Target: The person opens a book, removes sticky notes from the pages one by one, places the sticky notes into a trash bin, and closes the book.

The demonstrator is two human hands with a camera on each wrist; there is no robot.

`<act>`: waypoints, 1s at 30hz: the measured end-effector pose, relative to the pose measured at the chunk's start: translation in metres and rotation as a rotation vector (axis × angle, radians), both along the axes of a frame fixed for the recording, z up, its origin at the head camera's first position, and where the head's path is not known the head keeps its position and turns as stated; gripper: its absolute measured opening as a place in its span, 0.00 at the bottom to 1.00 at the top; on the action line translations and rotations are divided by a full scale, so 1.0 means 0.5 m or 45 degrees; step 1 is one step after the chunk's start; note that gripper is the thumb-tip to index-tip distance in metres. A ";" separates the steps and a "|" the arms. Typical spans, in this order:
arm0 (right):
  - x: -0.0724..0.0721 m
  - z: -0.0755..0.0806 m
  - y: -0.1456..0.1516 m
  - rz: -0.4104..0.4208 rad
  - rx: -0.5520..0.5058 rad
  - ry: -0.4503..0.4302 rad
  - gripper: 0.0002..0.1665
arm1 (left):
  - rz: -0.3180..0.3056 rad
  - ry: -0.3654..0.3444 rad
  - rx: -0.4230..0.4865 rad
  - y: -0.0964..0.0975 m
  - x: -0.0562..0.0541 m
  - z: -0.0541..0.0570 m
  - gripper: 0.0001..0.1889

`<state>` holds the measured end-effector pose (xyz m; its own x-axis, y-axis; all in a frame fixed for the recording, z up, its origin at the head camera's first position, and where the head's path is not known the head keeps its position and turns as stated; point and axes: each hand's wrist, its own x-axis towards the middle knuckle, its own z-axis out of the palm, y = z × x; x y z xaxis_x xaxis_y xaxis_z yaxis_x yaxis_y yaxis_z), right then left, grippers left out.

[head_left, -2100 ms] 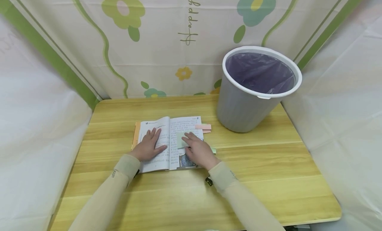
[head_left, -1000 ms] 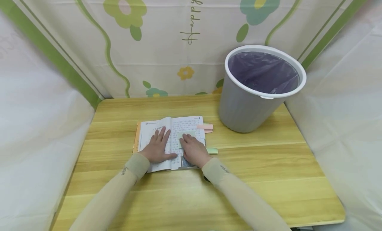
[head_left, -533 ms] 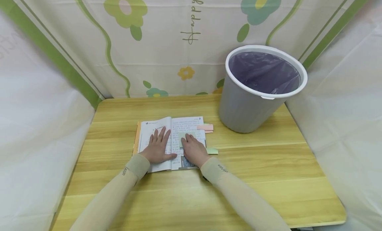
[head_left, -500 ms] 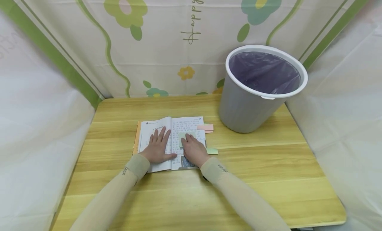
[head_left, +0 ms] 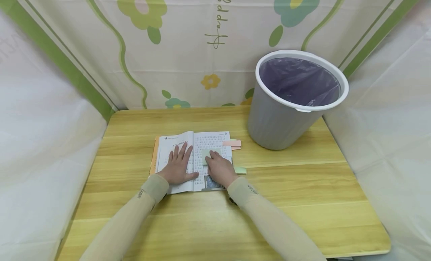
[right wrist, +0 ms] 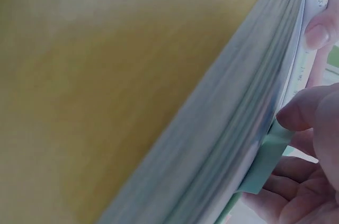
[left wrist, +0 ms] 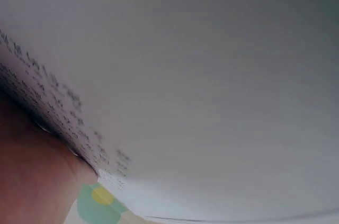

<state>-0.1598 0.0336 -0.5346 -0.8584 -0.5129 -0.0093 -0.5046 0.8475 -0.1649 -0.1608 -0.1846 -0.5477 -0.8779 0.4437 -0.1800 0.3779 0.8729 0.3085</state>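
An open book point(head_left: 168, 141) lies on the wooden table in the head view. My left hand point(head_left: 176, 167) rests flat on its left page, fingers spread and thumb reaching past the fold. A pale green sticky note point(head_left: 206, 156) lies on the right page. My right hand point(head_left: 220, 169) is over that note with its fingers bent and covers part of it. The right wrist view has the right thumb and fingers on either side of the green sticky note point(right wrist: 270, 158), pinching it by the page edge. The left wrist view holds mostly blurred page point(left wrist: 212, 102).
Pink sticky tabs point(head_left: 232, 143) and a green tab point(head_left: 240, 170) stick out from the book's right side. A grey waste bin point(head_left: 279, 118) with a purple liner stands at the table's back right. White sheeting and a floral curtain point(head_left: 182, 47) surround the table point(head_left: 303, 186).
Since two seconds ago, my left hand has slid a little to the right on the page. My right hand's fingers have drawn in and bent over the green sticky note.
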 end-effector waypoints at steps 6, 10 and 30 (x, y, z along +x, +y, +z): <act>0.002 -0.001 0.001 -0.021 -0.046 0.025 0.19 | 0.005 -0.003 -0.001 0.000 0.001 0.001 0.58; 0.002 -0.001 0.001 -0.024 -0.050 0.026 0.19 | 0.012 -0.006 -0.002 -0.001 0.001 0.000 0.58; -0.007 -0.006 0.007 -0.097 -0.216 -0.035 0.17 | 0.036 -0.102 -0.112 0.011 -0.006 0.025 0.53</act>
